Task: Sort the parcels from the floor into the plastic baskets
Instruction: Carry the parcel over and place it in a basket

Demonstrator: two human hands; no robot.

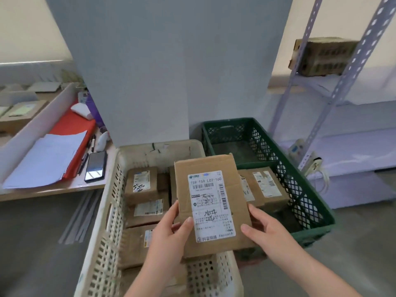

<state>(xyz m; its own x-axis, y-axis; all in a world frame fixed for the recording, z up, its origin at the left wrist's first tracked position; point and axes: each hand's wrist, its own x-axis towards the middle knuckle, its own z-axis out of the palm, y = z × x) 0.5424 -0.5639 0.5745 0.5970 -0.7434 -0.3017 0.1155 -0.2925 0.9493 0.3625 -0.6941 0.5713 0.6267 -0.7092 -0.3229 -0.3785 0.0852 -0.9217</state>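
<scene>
Holding a parcel (213, 203) above the white basket (111, 211), beside the green basket (300, 189), left hand (169, 230) and right hand (265, 228) grip its lower sides, label (209, 189) upward, presumably for reading before sorting

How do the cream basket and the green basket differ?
The cream basket is packed with parcels across its floor; the green basket is filled only at its near end. The cream basket has slotted walls; the green basket has diamond lattice. Both are plastic, open-topped, side by side.
</scene>
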